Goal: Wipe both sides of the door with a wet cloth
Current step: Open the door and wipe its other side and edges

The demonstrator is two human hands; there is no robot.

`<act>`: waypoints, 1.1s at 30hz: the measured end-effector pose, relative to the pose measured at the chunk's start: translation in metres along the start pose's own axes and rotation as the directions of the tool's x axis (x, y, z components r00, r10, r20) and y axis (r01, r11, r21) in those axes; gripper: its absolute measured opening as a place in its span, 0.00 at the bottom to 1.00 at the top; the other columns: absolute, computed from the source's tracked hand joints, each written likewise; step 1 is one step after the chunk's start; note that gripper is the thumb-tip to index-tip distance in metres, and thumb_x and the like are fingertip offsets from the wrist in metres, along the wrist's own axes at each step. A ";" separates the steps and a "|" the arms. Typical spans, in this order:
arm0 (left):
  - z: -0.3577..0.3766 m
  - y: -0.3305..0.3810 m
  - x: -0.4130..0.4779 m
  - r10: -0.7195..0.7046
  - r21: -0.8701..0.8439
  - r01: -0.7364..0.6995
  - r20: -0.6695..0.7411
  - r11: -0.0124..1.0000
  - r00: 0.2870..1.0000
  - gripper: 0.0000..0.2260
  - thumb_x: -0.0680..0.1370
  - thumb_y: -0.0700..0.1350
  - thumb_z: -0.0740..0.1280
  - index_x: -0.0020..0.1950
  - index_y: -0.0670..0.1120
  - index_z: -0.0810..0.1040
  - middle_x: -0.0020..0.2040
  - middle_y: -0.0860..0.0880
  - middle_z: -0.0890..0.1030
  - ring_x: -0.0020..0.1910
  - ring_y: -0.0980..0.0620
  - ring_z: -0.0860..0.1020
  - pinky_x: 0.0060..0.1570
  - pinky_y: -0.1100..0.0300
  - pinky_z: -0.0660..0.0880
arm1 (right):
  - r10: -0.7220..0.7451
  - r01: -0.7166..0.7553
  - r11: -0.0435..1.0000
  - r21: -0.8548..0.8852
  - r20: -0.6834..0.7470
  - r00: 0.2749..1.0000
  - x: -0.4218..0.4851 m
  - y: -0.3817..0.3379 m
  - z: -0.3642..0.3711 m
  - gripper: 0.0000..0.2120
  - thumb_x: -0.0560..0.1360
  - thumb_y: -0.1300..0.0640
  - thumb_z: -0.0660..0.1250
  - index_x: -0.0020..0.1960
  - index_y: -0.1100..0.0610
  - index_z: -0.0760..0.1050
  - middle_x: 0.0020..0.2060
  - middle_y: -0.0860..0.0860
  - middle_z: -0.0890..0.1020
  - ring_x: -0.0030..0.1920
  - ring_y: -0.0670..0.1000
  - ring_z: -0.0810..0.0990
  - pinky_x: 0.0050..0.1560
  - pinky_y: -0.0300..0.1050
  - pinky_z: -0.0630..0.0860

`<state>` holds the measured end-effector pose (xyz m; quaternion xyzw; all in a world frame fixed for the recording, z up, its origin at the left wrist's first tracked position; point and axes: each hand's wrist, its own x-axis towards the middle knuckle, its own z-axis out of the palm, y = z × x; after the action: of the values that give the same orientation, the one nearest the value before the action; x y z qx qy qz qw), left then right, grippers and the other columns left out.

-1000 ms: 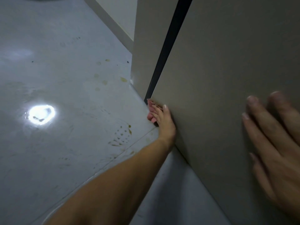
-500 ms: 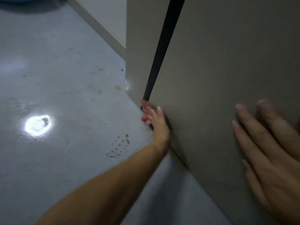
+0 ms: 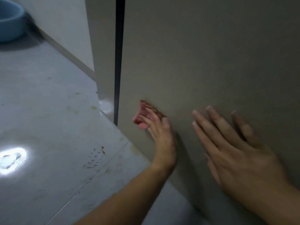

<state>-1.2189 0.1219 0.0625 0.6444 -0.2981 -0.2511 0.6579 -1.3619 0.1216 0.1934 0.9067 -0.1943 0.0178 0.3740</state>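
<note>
A: Item one, the door (image 3: pixel 203 62)?

B: Flat panel, grey-beige, smooth matt face, filling the right and upper centre of the frame. A dark edge strip (image 3: pixel 119 62) runs straight down its left margin; that is the long axis, near vertical. Only this one face shows.

A: Item two, the cloth (image 3: pixel 142 113)?

B: Small, pink, folded or bunched, with a brownish edge against the panel. It sits low on the door face, lower centre of the frame, just right of the dark strip.

A: The hands?

B: Left hand (image 3: pixel 160 135): fingers nearly straight, laid over the cloth and pressing it flat to the door, with no closed fist. Right hand (image 3: pixel 240 151): lower right of the frame, fingers spread wide, palm flat on the panel, holding nothing. It appears to brace the door.

A: Which relation governs the next stroke?

B: The left hand is the nearer one to the edge strip. Most of the panel lies up and to the right of the cloth, so a stroke would likely travel that way or along the strip.

A: Surroundings?

B: Pale glossy floor (image 3: pixel 56 127), left of the frame, carrying brown spots (image 3: pixel 95 158) and a bright light glare (image 3: pixel 11 159). A blue basin (image 3: pixel 9 21), rounded, stands at the upper left.
</note>
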 end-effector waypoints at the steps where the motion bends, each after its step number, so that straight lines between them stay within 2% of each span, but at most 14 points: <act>1: 0.008 0.014 -0.024 0.064 -0.048 -0.059 0.102 0.997 0.993 0.29 0.82 0.61 0.41 0.78 0.58 0.29 0.78 0.48 0.23 0.78 0.48 0.27 0.79 0.43 0.33 | 0.020 -0.020 0.999 -0.025 0.001 1.000 -0.011 0.007 -0.007 0.34 0.75 0.56 0.61 0.79 0.66 0.61 0.82 0.59 0.58 0.82 0.60 0.56 0.81 0.60 0.47; 3: 0.022 0.047 -0.068 0.224 -0.093 -0.206 0.255 0.974 0.941 0.29 0.82 0.65 0.44 0.76 0.64 0.29 0.77 0.53 0.23 0.77 0.55 0.25 0.78 0.49 0.30 | 0.032 -0.032 0.998 -0.061 -0.002 0.999 -0.029 0.021 -0.019 0.34 0.75 0.56 0.61 0.79 0.65 0.62 0.81 0.59 0.59 0.81 0.59 0.57 0.81 0.61 0.49; 6: 0.018 0.060 -0.049 0.270 0.011 -0.277 0.197 0.961 0.943 0.27 0.83 0.65 0.43 0.76 0.69 0.29 0.79 0.48 0.26 0.78 0.52 0.25 0.76 0.48 0.29 | 0.039 -0.037 0.992 -0.120 0.018 0.999 -0.039 0.036 -0.031 0.33 0.76 0.56 0.59 0.79 0.65 0.62 0.82 0.59 0.58 0.82 0.59 0.57 0.81 0.61 0.47; 11: -0.005 0.113 0.021 0.434 0.139 -0.442 0.083 0.886 0.897 0.33 0.84 0.63 0.45 0.83 0.51 0.38 0.82 0.45 0.32 0.80 0.48 0.30 0.78 0.39 0.33 | 0.058 -0.061 0.991 -0.121 -0.034 0.998 -0.064 0.060 -0.050 0.31 0.78 0.57 0.54 0.80 0.65 0.61 0.82 0.59 0.58 0.81 0.59 0.58 0.81 0.61 0.49; 13: -0.001 0.127 0.012 0.519 0.177 -0.539 0.150 0.823 0.842 0.32 0.84 0.61 0.46 0.83 0.50 0.39 0.82 0.40 0.34 0.81 0.44 0.32 0.79 0.41 0.34 | 0.069 -0.075 0.988 -0.137 -0.047 0.997 -0.079 0.071 -0.057 0.32 0.77 0.57 0.56 0.80 0.65 0.61 0.82 0.59 0.58 0.81 0.59 0.58 0.81 0.60 0.49; 15: 0.012 0.131 -0.022 0.604 0.208 -0.662 0.284 0.720 0.745 0.31 0.84 0.61 0.46 0.83 0.52 0.38 0.82 0.36 0.36 0.81 0.37 0.33 0.78 0.44 0.33 | 0.082 -0.089 0.985 -0.145 -0.054 0.995 -0.088 0.077 -0.062 0.32 0.77 0.56 0.58 0.80 0.64 0.61 0.81 0.58 0.59 0.81 0.60 0.58 0.81 0.60 0.49; 17: 0.022 0.128 -0.052 0.638 0.218 -0.745 0.400 0.630 0.657 0.29 0.85 0.61 0.44 0.83 0.54 0.38 0.81 0.34 0.39 0.80 0.34 0.36 0.78 0.43 0.35 | 0.082 -0.089 0.984 -0.153 -0.053 0.995 -0.090 0.079 -0.063 0.32 0.77 0.55 0.57 0.80 0.64 0.61 0.82 0.59 0.58 0.81 0.60 0.57 0.81 0.60 0.48; 18: 0.023 0.127 -0.057 0.636 0.223 -0.757 0.428 0.614 0.642 0.29 0.85 0.61 0.44 0.83 0.54 0.38 0.82 0.34 0.40 0.81 0.34 0.36 0.79 0.42 0.36 | 0.077 -0.085 0.984 -0.157 -0.052 0.996 -0.091 0.079 -0.063 0.32 0.78 0.55 0.56 0.80 0.64 0.61 0.82 0.59 0.58 0.82 0.59 0.57 0.81 0.60 0.48; 21: 0.015 0.133 -0.032 0.641 0.259 -0.733 0.360 0.629 0.678 0.29 0.85 0.62 0.43 0.82 0.56 0.35 0.82 0.35 0.39 0.81 0.37 0.35 0.79 0.40 0.38 | 0.080 -0.089 0.983 -0.159 -0.058 0.995 -0.104 0.083 -0.066 0.34 0.76 0.56 0.59 0.80 0.65 0.60 0.82 0.58 0.58 0.82 0.59 0.57 0.81 0.60 0.47; 24: 0.014 0.154 -0.001 0.544 0.189 -0.555 0.114 0.810 0.832 0.30 0.84 0.61 0.45 0.81 0.53 0.36 0.82 0.41 0.34 0.81 0.44 0.31 0.79 0.43 0.34 | 0.101 -0.109 0.979 -0.172 -0.058 0.993 -0.123 0.087 -0.069 0.36 0.74 0.56 0.64 0.80 0.64 0.61 0.82 0.58 0.58 0.81 0.58 0.57 0.81 0.59 0.49; 26: 0.026 0.162 -0.010 0.478 0.146 -0.483 0.068 0.864 0.876 0.30 0.83 0.59 0.48 0.80 0.55 0.37 0.82 0.42 0.32 0.81 0.45 0.31 0.79 0.43 0.34 | 0.106 -0.116 0.978 -0.173 -0.068 0.992 -0.129 0.087 -0.069 0.36 0.74 0.56 0.63 0.80 0.64 0.61 0.82 0.57 0.58 0.81 0.58 0.57 0.81 0.59 0.49; 29: 0.053 0.143 -0.076 0.544 0.137 -0.580 0.229 0.803 0.807 0.31 0.84 0.58 0.49 0.81 0.56 0.35 0.81 0.38 0.33 0.80 0.41 0.30 0.78 0.49 0.32 | 0.091 -0.103 0.978 -0.180 -0.070 0.993 -0.131 0.087 -0.068 0.33 0.77 0.56 0.61 0.80 0.64 0.60 0.82 0.58 0.58 0.81 0.59 0.57 0.81 0.60 0.50; 31: 0.060 0.123 -0.128 0.526 0.137 -0.612 0.390 0.778 0.756 0.28 0.85 0.62 0.45 0.82 0.59 0.37 0.81 0.39 0.33 0.80 0.40 0.31 0.79 0.43 0.37 | 0.088 -0.103 0.977 -0.185 -0.088 0.992 -0.139 0.090 -0.070 0.32 0.78 0.56 0.58 0.80 0.65 0.60 0.82 0.58 0.59 0.81 0.59 0.57 0.81 0.60 0.50; 33: 0.059 0.119 -0.134 0.480 0.120 -0.571 0.420 0.812 0.770 0.27 0.83 0.65 0.42 0.80 0.64 0.34 0.81 0.42 0.31 0.80 0.43 0.31 0.80 0.43 0.39 | 0.097 -0.113 0.975 -0.194 -0.090 0.991 -0.151 0.093 -0.070 0.33 0.77 0.56 0.61 0.80 0.65 0.61 0.81 0.58 0.59 0.81 0.59 0.57 0.81 0.60 0.50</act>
<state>-1.3608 0.1819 0.1715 0.5498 -0.6140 -0.1343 0.5501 -1.5275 0.1611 0.2798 0.8519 -0.2276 0.0545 0.4686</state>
